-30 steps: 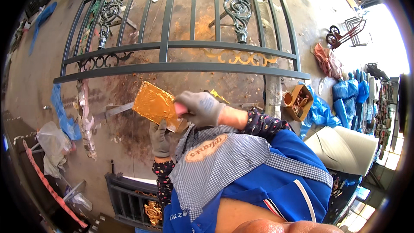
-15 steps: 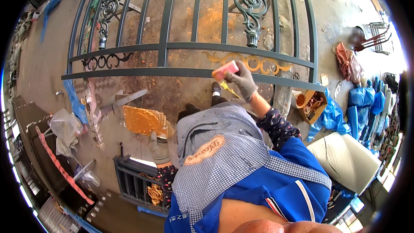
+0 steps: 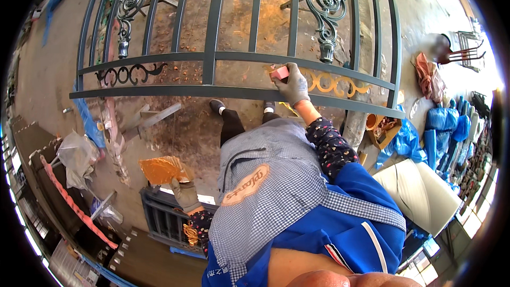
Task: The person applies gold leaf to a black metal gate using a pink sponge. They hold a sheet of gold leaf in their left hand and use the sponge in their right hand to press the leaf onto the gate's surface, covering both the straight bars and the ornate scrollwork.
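Note:
A dark grey metal railing [image 3: 164, 92] lies across the space in front of me. Between its two lower rails sit a gold-coloured scroll strip [image 3: 323, 83] on the right and a dark scroll strip [image 3: 129, 75] on the left. My right hand [image 3: 295, 88], in a grey glove, grips a pink sponge block [image 3: 279, 73] at the left end of the gold scroll; whether it touches is hard to tell. Low on the left, my gloved left hand [image 3: 185, 195] holds the edge of a flat board [image 3: 161, 170] smeared with orange-gold paint.
Right of the railing stand a cardboard box [image 3: 389, 132] and an orange-stained cup [image 3: 373, 121]. Beyond are blue plastic wrapping [image 3: 406, 141] and a big pale roll [image 3: 425, 194]. Another dark railing panel [image 3: 170, 218] is beside my left arm. A metal support [image 3: 159, 118] lies behind the board.
My right hand has carried the sponge block up from the bottom rail to the left end of the gold scroll. My left hand and the paint board have shifted left and toward me.

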Tool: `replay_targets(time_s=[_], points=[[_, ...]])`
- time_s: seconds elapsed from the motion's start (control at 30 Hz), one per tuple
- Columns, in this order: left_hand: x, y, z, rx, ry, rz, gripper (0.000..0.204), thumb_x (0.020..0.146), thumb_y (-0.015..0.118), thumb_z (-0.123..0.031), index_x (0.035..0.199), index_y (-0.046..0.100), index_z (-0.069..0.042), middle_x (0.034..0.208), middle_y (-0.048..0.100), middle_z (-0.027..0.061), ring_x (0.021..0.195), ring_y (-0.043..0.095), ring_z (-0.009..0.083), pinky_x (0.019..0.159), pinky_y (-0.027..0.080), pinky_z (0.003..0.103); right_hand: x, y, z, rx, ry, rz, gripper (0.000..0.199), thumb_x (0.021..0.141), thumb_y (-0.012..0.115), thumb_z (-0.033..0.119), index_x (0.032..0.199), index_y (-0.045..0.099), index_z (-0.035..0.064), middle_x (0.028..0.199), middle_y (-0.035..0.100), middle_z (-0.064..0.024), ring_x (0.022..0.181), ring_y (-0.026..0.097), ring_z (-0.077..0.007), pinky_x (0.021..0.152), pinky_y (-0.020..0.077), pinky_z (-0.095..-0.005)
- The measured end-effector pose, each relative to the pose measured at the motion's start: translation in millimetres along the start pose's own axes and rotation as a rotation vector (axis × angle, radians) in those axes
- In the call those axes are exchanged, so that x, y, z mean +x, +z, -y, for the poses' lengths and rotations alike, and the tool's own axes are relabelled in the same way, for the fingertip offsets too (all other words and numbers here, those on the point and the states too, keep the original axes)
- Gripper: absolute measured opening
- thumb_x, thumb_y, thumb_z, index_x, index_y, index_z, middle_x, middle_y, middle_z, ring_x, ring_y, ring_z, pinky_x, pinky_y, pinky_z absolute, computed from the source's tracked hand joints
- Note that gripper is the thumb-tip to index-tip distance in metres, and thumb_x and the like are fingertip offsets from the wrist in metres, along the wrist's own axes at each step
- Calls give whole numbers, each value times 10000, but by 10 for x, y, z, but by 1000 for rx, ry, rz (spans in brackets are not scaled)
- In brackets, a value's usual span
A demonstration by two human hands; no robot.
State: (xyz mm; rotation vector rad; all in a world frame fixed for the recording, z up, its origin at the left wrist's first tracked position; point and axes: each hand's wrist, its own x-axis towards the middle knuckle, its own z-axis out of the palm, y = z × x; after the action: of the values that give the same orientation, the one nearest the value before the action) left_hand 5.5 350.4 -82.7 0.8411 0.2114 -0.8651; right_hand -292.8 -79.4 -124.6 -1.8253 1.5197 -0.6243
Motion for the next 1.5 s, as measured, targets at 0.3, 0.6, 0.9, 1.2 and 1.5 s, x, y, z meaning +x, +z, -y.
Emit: replay_targets(time_s=[0.3, 0.6, 0.9, 1.2, 1.5], points=[[526, -534, -594, 40, -59, -35, 321, 965, 642, -179, 1266, 611, -73, 1366, 574, 58, 1211, 544, 203, 1067, 441, 371, 123, 408, 204, -100, 119, -104, 449, 793, 788, 340, 1064, 557, 68, 946, 660, -160, 838, 678, -347, 719, 537, -417], [965, -418, -910, 2, -50, -115, 402, 971, 637, -174, 1319, 536, -2, 1350, 574, 115, 1186, 554, 212, 1035, 454, 351, 140, 468, 223, -232, 299, -94, 476, 785, 779, 319, 1126, 538, 90, 1044, 655, -152, 908, 666, -376, 764, 529, -460], [1142, -427, -1047, 18, -86, -43, 458, 971, 633, -193, 1384, 507, -43, 1418, 529, 107, 1256, 517, 239, 1095, 404, 394, 181, 542, 334, -217, 283, -149, 487, 789, 757, 361, 1124, 538, 83, 1009, 655, -186, 918, 657, -409, 772, 527, -480], [1224, -383, -1052, -13, -127, 14, 443, 966, 641, -178, 1369, 526, -34, 1410, 539, 102, 1246, 525, 246, 1110, 398, 403, 134, 400, 204, -275, 346, -215, 506, 766, 789, 365, 1108, 560, 72, 971, 679, -176, 886, 675, -391, 757, 533, -463], [892, -451, -1022, -105, -97, 86, 459, 966, 639, -163, 1380, 504, -17, 1414, 535, 107, 1241, 526, 238, 1093, 415, 394, 247, 442, 283, -311, 305, -125, 437, 817, 728, 367, 1091, 542, 81, 1032, 656, -181, 899, 672, -395, 755, 537, -476]])
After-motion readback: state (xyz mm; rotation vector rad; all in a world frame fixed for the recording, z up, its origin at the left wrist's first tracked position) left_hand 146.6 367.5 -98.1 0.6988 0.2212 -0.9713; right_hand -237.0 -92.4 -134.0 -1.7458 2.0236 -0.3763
